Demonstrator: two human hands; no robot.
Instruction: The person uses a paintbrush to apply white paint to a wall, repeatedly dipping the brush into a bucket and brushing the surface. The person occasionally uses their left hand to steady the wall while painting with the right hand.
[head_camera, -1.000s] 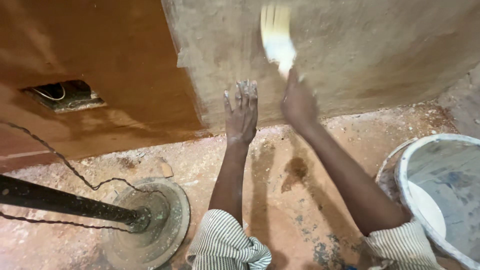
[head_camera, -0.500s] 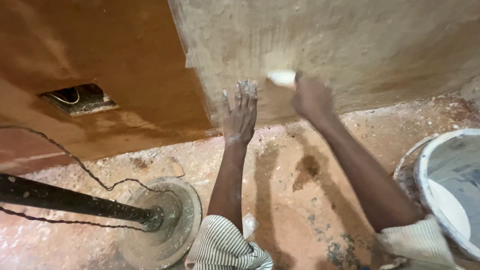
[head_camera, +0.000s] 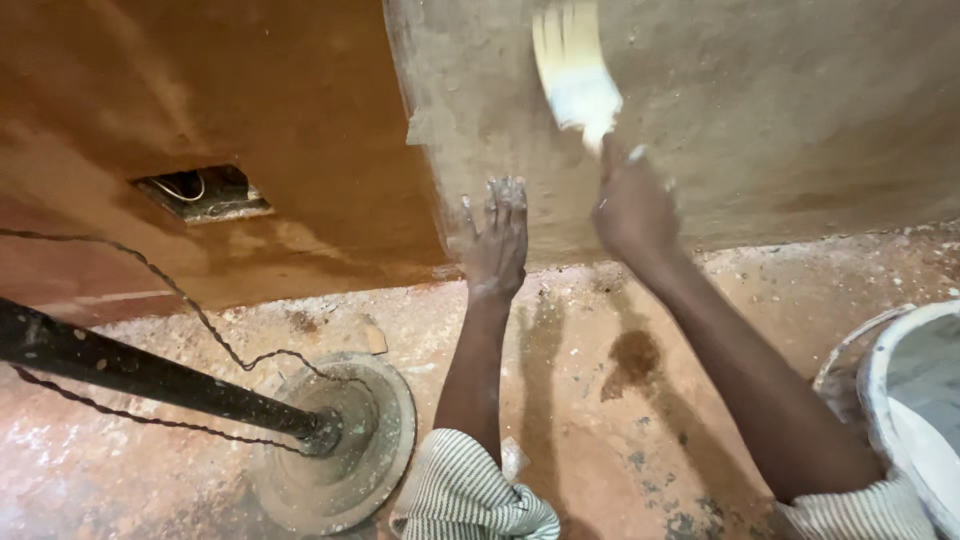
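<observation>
Two hands work the grey plastered wall (head_camera: 760, 110): the right hand (head_camera: 632, 205) grips a light, soft-bristled, whitewash-laden brush (head_camera: 575, 75) by its hidden handle at twelve o'clock; the left hand (head_camera: 495, 240) rests spread flat.

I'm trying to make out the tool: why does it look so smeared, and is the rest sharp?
Head view: the pale brush in the right hand is motion-blurred; the left hand, flat on the wall, is fairly sharp; both arms cast soft shadows on the floor.
</observation>
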